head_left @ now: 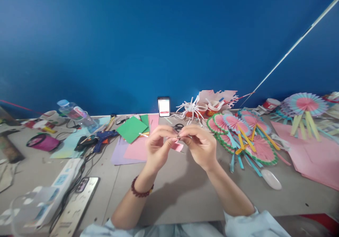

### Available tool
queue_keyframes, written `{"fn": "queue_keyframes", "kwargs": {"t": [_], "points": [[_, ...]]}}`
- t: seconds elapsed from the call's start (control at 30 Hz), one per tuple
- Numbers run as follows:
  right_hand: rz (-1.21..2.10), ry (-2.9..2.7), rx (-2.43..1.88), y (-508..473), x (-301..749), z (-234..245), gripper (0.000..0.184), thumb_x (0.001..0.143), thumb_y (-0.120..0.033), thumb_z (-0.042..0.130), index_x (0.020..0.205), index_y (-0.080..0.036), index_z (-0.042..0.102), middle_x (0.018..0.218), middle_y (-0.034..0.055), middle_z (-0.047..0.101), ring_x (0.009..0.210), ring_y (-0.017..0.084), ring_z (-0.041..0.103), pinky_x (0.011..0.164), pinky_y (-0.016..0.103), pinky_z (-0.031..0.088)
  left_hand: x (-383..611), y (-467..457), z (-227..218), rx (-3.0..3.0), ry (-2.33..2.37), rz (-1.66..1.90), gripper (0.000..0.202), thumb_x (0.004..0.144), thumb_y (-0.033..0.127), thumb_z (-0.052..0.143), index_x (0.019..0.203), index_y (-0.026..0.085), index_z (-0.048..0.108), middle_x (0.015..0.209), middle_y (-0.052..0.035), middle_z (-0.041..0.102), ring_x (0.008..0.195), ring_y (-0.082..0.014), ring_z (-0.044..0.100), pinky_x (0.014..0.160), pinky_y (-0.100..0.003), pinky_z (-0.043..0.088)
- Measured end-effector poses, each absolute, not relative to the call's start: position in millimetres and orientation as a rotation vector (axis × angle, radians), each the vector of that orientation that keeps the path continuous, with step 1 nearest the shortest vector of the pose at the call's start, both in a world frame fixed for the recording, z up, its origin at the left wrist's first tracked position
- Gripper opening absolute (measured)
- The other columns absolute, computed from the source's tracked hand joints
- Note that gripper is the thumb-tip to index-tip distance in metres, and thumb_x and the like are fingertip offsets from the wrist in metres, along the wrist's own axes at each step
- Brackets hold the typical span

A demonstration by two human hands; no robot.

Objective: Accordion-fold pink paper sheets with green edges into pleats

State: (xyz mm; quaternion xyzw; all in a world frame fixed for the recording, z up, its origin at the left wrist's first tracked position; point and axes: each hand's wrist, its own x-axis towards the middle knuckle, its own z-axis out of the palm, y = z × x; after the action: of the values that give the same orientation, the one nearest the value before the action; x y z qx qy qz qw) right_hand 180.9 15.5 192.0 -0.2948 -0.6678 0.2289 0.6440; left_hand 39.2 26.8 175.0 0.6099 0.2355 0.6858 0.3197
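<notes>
My left hand point(159, 147) and my right hand point(200, 145) meet above the middle of the table, thumbs and fingertips pinched together. Whatever lies between the fingertips is too small and blurred to name. Just below them shows a small pink paper piece point(178, 146); I cannot tell whether it hangs from the fingers or lies on the table. Behind the fingertips are the dark handles of a pair of scissors point(179, 126). To the left, partly covered by my left hand, lie pink paper point(136, 151) and green paper sheets point(131, 129).
At right lie several folded paper fans point(262, 148), a white computer mouse point(271, 179) and pink sheets point(312, 159). A lit phone point(164, 107) leans on the blue wall. Left are a bottle point(78, 113), a blue glue gun point(106, 136), a power strip point(60, 184) and another phone point(76, 205).
</notes>
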Motion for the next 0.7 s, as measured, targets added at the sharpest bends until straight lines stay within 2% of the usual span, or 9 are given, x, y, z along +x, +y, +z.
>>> {"fn": "queue_keyframes", "kwargs": {"t": [0.23,0.33,0.5,0.7], "points": [[0.332,-1.517,-0.745,13.5,180.8,191.9,0.011,0.085,-0.013,0.058,0.083,-0.023,0.063,0.077,0.0009,0.066,0.075,0.017,0.063,0.071,0.029,0.050,36.7,29.3,172.3,1.656,0.627,1.673,0.010,0.079,0.027,0.073,0.088,0.024,0.075,0.086,-0.0059,0.069,0.085,-0.0181,0.064,0.074,-0.031,0.054],[0.324,-1.527,-0.737,15.2,181.5,191.7,0.013,0.085,-0.010,0.058,0.083,-0.022,0.062,0.077,0.0002,0.065,0.075,0.015,0.062,0.071,0.028,0.049,34.8,32.4,172.1,1.682,0.639,1.656,0.016,0.076,0.024,0.075,0.092,0.025,0.075,0.087,-0.0058,0.070,0.087,-0.0182,0.064,0.076,-0.031,0.053],[0.406,-1.533,-0.728,19.0,183.2,188.6,0.012,0.084,-0.012,0.061,0.085,-0.023,0.065,0.080,0.0010,0.068,0.076,0.016,0.064,0.071,0.030,0.051,33.4,34.8,173.6,1.676,0.633,1.678,0.014,0.075,0.019,0.076,0.087,0.025,0.075,0.084,-0.0041,0.071,0.083,-0.0168,0.065,0.076,-0.030,0.053],[0.461,-1.533,-0.722,19.0,184.8,188.6,0.016,0.082,-0.010,0.065,0.089,-0.025,0.069,0.084,0.0004,0.070,0.078,0.015,0.065,0.072,0.029,0.052,32.8,35.8,172.8,1.651,0.692,1.696,0.005,0.075,0.024,0.076,0.079,0.022,0.075,0.077,-0.0048,0.071,0.079,-0.0175,0.065,0.073,-0.031,0.054]]}}
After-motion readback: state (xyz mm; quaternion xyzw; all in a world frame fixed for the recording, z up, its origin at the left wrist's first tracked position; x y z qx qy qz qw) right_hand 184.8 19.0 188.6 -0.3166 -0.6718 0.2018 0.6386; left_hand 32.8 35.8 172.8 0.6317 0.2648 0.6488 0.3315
